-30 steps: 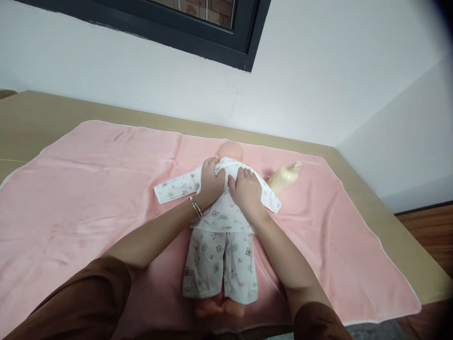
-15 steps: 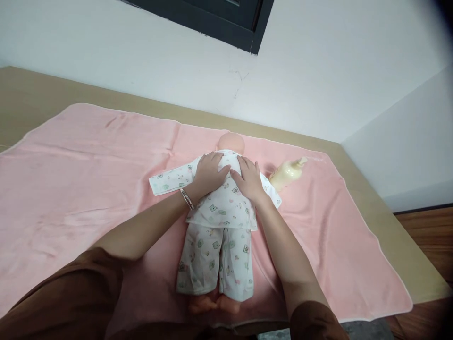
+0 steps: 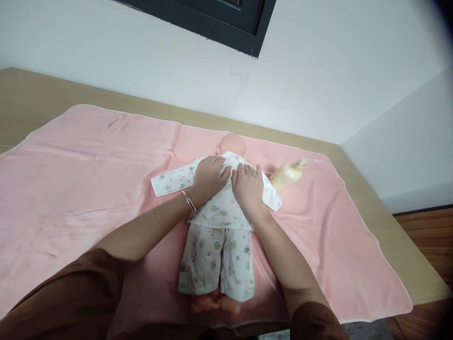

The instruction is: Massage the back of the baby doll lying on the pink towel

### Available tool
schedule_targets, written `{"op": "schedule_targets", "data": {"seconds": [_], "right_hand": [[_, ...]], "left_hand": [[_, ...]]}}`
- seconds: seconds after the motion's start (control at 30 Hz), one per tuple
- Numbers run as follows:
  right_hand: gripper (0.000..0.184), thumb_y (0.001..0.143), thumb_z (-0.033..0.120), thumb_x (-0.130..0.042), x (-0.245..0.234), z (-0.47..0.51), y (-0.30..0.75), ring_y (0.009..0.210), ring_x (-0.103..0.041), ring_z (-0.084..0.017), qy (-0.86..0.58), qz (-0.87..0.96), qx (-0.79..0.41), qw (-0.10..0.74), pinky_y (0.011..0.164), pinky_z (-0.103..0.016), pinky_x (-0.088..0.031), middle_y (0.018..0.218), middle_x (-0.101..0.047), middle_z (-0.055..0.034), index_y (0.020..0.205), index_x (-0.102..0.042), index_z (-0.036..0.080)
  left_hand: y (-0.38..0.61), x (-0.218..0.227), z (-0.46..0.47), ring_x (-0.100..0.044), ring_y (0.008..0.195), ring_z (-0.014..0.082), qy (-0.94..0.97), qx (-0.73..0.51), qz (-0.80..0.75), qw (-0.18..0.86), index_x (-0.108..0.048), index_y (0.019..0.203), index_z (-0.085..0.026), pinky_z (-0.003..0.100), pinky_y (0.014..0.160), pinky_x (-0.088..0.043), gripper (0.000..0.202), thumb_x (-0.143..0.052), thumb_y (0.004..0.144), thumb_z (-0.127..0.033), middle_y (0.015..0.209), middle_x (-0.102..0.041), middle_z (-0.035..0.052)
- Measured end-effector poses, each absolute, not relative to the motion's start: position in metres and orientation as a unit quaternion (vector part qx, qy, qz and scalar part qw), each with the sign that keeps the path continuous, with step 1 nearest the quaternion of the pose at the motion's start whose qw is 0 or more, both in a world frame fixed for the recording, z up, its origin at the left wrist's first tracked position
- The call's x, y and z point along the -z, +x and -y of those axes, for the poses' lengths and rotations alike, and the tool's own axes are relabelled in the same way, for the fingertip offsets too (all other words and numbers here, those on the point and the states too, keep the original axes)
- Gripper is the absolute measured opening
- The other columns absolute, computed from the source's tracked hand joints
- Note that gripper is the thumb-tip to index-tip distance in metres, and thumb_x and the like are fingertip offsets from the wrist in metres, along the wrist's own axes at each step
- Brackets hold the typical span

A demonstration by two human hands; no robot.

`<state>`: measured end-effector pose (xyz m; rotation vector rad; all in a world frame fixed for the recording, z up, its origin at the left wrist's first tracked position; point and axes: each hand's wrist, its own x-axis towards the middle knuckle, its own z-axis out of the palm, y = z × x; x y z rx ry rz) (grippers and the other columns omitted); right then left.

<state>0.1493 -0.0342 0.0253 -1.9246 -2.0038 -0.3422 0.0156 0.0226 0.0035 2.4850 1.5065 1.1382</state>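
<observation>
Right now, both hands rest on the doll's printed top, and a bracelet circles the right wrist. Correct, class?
One slip: the head view shows the bracelet around the wrist of the left hand, not of the right hand. Both hands do rest on the printed top of the doll.

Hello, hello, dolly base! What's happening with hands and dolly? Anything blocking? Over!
Left grip, right grip: open, resting on upper part of doll. Doll lying dressed on pink blanket. Bottle near one sleeve, not blocking either grip.

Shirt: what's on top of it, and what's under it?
The left hand and right hand rest on the shirt. The doll's head shows above, pants below; the torso underneath is covered.
</observation>
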Motion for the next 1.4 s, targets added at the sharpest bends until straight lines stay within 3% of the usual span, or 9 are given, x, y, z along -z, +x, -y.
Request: {"op": "schedule_targets", "data": {"seconds": [0.13,0.33,0.5,0.73,0.93,1.17,1.27,1.4], "right_hand": [[0.051,0.104,0.032,-0.029,-0.024,0.032,0.153,0.133,-0.051,-0.033,-0.678,0.713,0.083,0.161,0.120,-0.051,-0.019,0.137,-0.059,-0.0233,0.138,-0.051,0.001],[0.061,0.104,0.041,-0.028,-0.024,0.017,0.175,0.150,-0.024,-0.033,-0.649,0.743,-0.043,0.158,0.121,-0.058,-0.014,0.159,-0.031,-0.0204,0.153,-0.028,0.005],[0.055,0.103,0.046,-0.037,-0.024,0.015,0.180,0.143,-0.039,-0.029,-0.633,0.745,-0.051,0.204,0.122,-0.057,-0.015,0.150,-0.047,-0.0161,0.147,-0.042,0.014],[0.043,0.104,0.033,-0.034,-0.025,0.030,0.156,0.122,-0.060,-0.028,-0.670,0.708,0.073,0.210,0.121,-0.048,-0.020,0.126,-0.067,-0.0184,0.125,-0.062,0.008],[0.048,0.102,0.032,-0.032,-0.020,0.026,0.162,0.140,-0.043,-0.029,-0.677,0.703,0.023,0.216,0.119,-0.049,-0.027,0.147,-0.052,-0.0165,0.142,-0.049,0.009],[0.055,0.100,0.033,-0.033,-0.024,0.010,0.179,0.149,-0.028,-0.032,-0.654,0.735,-0.055,0.173,0.121,-0.056,-0.019,0.159,-0.034,-0.0164,0.151,-0.035,0.011],[0.054,0.101,0.030,-0.033,-0.027,0.010,0.175,0.147,-0.031,-0.033,-0.654,0.737,-0.041,0.167,0.120,-0.058,-0.021,0.156,-0.038,-0.0173,0.150,-0.037,0.009],[0.046,0.102,0.026,-0.032,-0.032,0.025,0.157,0.134,-0.049,-0.033,-0.671,0.723,0.032,0.165,0.116,-0.052,-0.030,0.140,-0.057,-0.0216,0.138,-0.050,0.004]], "left_hand": [[0.016,-0.005,-0.020,-0.062,0.103,0.0298,0.785,-0.349,-0.512,0.009,-0.066,0.103,-0.015,0.044,0.091,-0.048,0.030,-0.049,0.093,-0.037,0.104,-0.070,0.0129],[0.017,-0.001,-0.034,-0.058,0.118,0.0305,0.789,-0.333,-0.510,0.082,-0.060,0.123,-0.013,0.046,0.106,-0.041,0.041,-0.049,0.091,-0.037,0.128,-0.065,0.0131],[0.017,-0.001,-0.033,-0.061,0.111,0.0315,0.791,-0.335,-0.507,0.063,-0.064,0.114,-0.013,0.047,0.101,-0.043,0.037,-0.050,0.091,-0.037,0.115,-0.070,0.0140],[0.015,-0.005,-0.024,-0.061,0.101,0.0301,0.791,-0.344,-0.506,0.010,-0.064,0.097,-0.017,0.044,0.090,-0.046,0.027,-0.047,0.093,-0.037,0.098,-0.068,0.0129],[0.017,-0.009,-0.022,-0.060,0.104,0.0321,0.787,-0.308,-0.534,0.017,-0.062,0.107,-0.015,0.046,0.092,-0.045,0.030,-0.047,0.093,-0.037,0.106,-0.066,0.0152],[0.019,-0.007,-0.028,-0.057,0.113,0.0324,0.798,-0.295,-0.524,0.040,-0.059,0.117,-0.013,0.047,0.102,-0.041,0.036,-0.047,0.093,-0.037,0.120,-0.064,0.0167],[0.018,-0.006,-0.030,-0.057,0.116,0.0316,0.804,-0.296,-0.515,0.039,-0.059,0.121,-0.013,0.047,0.103,-0.040,0.038,-0.048,0.093,-0.036,0.123,-0.063,0.0159],[0.018,-0.011,-0.023,-0.059,0.113,0.0317,0.817,-0.288,-0.499,0.007,-0.061,0.119,-0.012,0.047,0.099,-0.043,0.035,-0.043,0.096,-0.033,0.119,-0.065,0.0172]]}}
